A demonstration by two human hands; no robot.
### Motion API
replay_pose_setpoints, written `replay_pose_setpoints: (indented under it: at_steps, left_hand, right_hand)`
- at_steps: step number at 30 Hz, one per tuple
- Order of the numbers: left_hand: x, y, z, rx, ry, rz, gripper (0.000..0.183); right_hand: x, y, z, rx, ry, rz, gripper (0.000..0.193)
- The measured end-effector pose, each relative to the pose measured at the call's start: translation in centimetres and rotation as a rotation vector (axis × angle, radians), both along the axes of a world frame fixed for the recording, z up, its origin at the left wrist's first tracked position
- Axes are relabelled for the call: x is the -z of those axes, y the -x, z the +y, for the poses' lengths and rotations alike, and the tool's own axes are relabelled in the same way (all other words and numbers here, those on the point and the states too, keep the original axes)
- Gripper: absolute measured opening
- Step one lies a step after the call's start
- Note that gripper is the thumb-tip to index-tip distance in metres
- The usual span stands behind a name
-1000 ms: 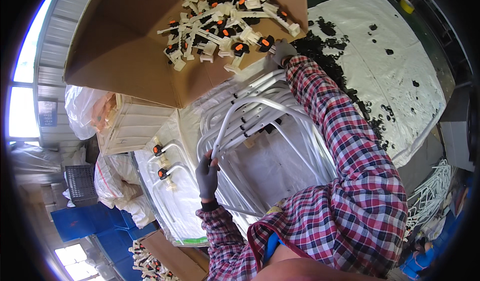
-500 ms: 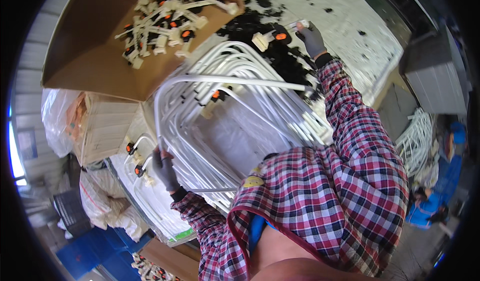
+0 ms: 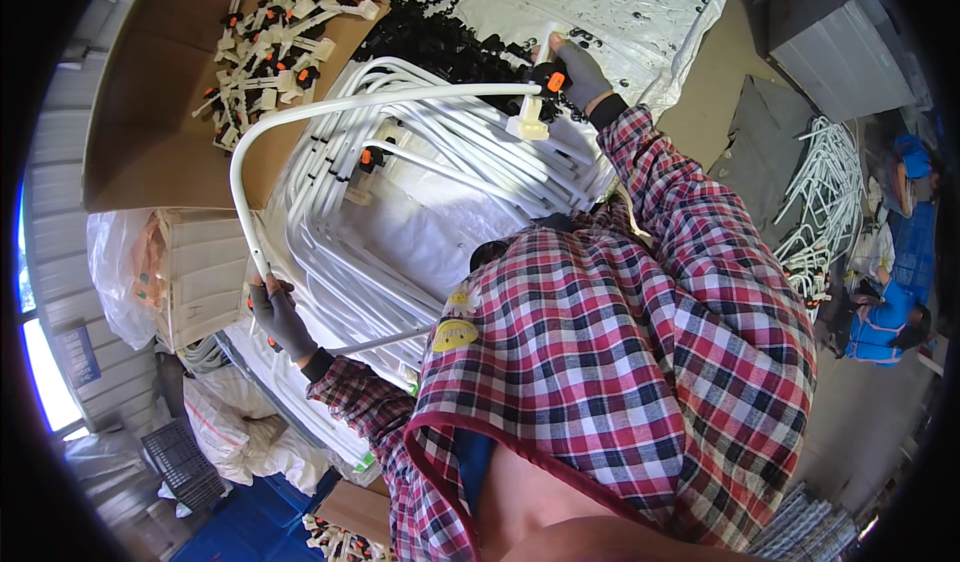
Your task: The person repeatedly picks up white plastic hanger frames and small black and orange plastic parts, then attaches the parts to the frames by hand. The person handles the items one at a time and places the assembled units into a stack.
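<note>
My left hand (image 3: 281,324), in a grey fingerless glove, is closed around one leg of a bent white tube (image 3: 350,100). This tube arches above a pile of similar white bent tubes (image 3: 340,262). My right hand (image 3: 582,72), gloved the same way, is closed on a plastic clamp fitting (image 3: 528,120) with cream, black and orange parts. The fitting is at the far end of the held tube; whether the tube passes into it I cannot tell. Another clamp fitting (image 3: 367,158) sits on a tube within the pile.
A cardboard box (image 3: 140,132) of loose clamp fittings (image 3: 265,57) stands at the far left. Small black parts (image 3: 440,37) lie heaped on a white sheet (image 3: 640,22) beyond the tubes. At the right are more white tubes (image 3: 825,187) and a person in blue (image 3: 880,322).
My right hand has brought the clamp fitting to the tube's end and turned it so its cream part hangs down. My left hand and the tube have shifted left in the view, which has also turned.
</note>
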State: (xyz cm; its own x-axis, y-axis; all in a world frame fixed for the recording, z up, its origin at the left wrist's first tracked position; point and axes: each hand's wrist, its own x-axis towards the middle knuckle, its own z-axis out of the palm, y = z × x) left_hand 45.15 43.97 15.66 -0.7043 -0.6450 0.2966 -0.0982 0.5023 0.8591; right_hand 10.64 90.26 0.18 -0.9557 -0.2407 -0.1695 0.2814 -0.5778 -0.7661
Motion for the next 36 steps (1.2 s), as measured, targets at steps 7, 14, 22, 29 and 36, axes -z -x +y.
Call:
replay_pose_setpoints:
  at_steps: [7, 14, 22, 29, 36]
  left_hand:
    - [-3.6, 4.5, 5.0, 0.084, 0.048, -0.105, 0.053]
    - [-7.9, 11.4, 14.7, 0.467, 0.271, -0.245, 0.062]
    - [-5.9, 17.3, 15.2, 0.722, -0.102, -0.316, 0.028]
    - [-3.6, 11.2, 7.7, 0.406, -0.209, -0.224, 0.036]
    - [-1.3, 1.9, 1.4, 0.057, -0.170, -0.183, 0.025]
  right_hand:
    - [-8.8, -2.5, -7.2, -0.207, -0.659, 1.259, 0.077]
    - [-30.3, 0.0, -9.4, -1.073, -0.788, 1.200, 0.044]
    - [-22.8, 5.6, -9.0, -0.391, -0.639, 1.369, 0.052]
    - [-0.7, 8.8, -0.7, -0.465, -1.727, 0.760, 0.034]
    - [2.5, 5.5, -1.6, -0.018, -1.663, 0.730, 0.032]
